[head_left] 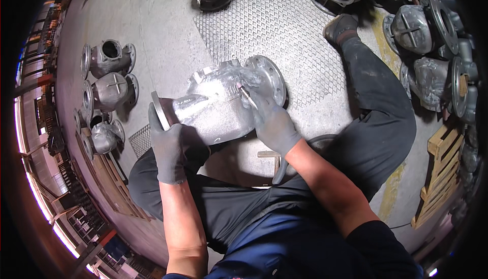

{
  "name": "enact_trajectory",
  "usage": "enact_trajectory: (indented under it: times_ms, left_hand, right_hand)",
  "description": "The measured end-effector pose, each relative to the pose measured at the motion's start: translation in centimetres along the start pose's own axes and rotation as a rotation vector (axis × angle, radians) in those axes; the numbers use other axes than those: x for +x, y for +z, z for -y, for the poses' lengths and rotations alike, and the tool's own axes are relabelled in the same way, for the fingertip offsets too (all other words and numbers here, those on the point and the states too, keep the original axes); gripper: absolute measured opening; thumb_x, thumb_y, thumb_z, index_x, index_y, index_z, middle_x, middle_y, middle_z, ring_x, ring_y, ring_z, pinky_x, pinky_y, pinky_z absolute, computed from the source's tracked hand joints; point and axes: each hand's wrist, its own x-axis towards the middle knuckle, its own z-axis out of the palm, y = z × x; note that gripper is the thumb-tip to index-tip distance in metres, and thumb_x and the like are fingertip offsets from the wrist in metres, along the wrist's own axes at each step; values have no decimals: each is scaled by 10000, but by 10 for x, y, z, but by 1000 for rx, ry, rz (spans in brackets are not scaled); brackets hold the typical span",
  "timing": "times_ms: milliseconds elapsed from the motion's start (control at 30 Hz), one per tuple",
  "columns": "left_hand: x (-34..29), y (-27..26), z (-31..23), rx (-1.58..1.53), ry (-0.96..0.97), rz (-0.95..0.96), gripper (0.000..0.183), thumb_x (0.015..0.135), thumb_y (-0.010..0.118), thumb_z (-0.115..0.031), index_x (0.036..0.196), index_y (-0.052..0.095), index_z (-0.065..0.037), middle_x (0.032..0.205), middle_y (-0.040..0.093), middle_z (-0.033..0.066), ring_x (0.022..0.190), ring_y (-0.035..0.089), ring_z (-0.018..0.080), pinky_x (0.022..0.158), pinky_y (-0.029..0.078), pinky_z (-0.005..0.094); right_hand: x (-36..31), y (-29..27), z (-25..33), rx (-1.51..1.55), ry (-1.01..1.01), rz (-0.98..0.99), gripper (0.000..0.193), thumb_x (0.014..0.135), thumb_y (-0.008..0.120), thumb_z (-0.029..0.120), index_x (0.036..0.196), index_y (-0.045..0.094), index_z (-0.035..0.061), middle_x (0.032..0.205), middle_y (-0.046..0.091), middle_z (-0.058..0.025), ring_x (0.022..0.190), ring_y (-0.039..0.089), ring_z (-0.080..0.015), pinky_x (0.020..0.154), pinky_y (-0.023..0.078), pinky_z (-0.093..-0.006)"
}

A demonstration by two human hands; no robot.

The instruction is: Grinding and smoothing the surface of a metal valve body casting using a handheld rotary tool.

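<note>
The metal casting (218, 114) is placed between the two gloved hands, forward of the lap (229, 205), its left-end flange (160, 111) grasped by the left hand (172, 144). A slim tool (248, 97) is pinched in the right hand (277, 126), tip pointed at the casting's surface; the right forearm (325, 177) is angled inward.

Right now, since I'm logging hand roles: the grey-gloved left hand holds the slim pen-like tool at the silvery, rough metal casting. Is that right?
Wrong hand: the head view shows the grey-gloved right hand holding the slim pen-like tool at the silvery, rough metal casting. The grey-gloved left hand is at the casting's left-end flange.
</note>
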Motion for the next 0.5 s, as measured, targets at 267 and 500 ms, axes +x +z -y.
enact_trajectory:
  times_ms: [267,500]
  left_hand:
    - [-4,1,-4,-22,-18,-6,886,811,638,-89,1639,343,15,1419,621,245,1178,684,263,971,549,339]
    - [-1,1,-1,-67,-34,1,889,806,640,-94,1638,346,17,1439,608,236,1179,678,266,964,550,340]
  right_hand:
    - [-11,10,-29,132,101,-129,440,984,619,113,1397,611,-38,1362,656,-278,1275,625,-443,1100,499,-465]
    - [-4,-4,-26,92,141,-27,421,983,626,129,1374,631,-28,1326,675,-276,1244,642,-440,1098,498,-457]
